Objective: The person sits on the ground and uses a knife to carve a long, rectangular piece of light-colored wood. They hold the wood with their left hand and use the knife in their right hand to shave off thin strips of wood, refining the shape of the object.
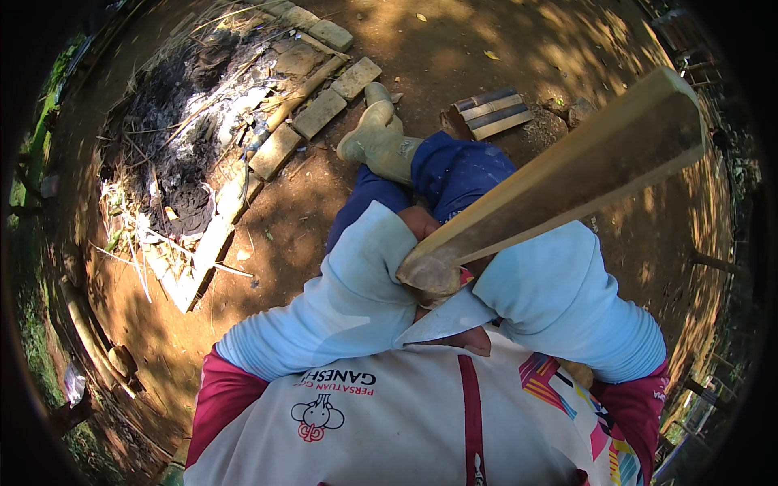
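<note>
A long, tapering brown wooden piece (559, 178) is held above the brown dirt ground (567, 40), its narrower end near a grey metal blade (448, 317). Both hands (419, 221) are mostly hidden; their grip cannot be told.

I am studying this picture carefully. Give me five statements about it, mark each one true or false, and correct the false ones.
1. A long brown wooden piece slants toward the picture's upper right. True.
2. The grey ash heap lies right of the beige rubber boots. False: it lies left of them.
3. Pale rectangular blocks edge the ash heap. True.
4. The person's cloth trousers are red. False: they are blue.
5. A dark-and-tan striped slatted piece lies right of the boots. True.
</note>
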{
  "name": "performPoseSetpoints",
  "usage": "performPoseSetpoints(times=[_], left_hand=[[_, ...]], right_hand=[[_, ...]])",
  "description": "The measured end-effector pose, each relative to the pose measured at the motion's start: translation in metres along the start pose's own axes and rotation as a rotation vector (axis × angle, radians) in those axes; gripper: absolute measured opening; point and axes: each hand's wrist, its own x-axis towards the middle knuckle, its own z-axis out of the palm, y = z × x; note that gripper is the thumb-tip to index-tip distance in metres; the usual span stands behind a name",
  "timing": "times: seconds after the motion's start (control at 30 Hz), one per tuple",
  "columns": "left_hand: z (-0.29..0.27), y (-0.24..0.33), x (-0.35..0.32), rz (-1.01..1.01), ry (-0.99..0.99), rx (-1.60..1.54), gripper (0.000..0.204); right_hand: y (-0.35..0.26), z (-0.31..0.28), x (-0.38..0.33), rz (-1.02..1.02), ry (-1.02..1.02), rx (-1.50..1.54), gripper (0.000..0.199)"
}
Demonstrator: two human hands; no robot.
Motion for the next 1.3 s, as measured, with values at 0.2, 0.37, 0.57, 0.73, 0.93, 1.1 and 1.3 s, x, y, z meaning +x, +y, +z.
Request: performPoseSetpoints(times=[0.2,0.37,0.57,0.73,0.93,1.1,1.3], left_hand=[[0.0,-0.002,0.0,-0.001,0.008,-0.004,0.057],[0.001,0.002,-0.002,-0.009,0.003,-0.012,0.058],[0.0,0.0,-0.005,-0.014,0.025,-0.025,0.06],[0.001,0.001,-0.003,0.009,0.036,-0.018,0.061],[0.004,-0.008,-0.002,0.195,0.111,0.144,0.053],[0.006,-0.011,-0.006,0.139,0.101,0.237,0.048],[0.004,0.001,-0.007,0.081,0.056,0.268,0.038]], right_hand=[[-0.005,0.0,0.003,0.01,-0.018,0.004,0.013],[-0.007,0.007,-0.003,0.059,-0.054,0.081,0.011],[-0.011,0.003,0.003,0.064,-0.111,0.143,0.007],[-0.009,0.005,-0.003,0.044,-0.084,0.041,0.012],[-0.01,0.01,-0.009,0.064,-0.062,0.101,0.024],[-0.014,0.004,-0.009,0.178,-0.229,0.22,0.029],[-0.009,0.02,-0.013,0.137,-0.103,0.379,0.032]])
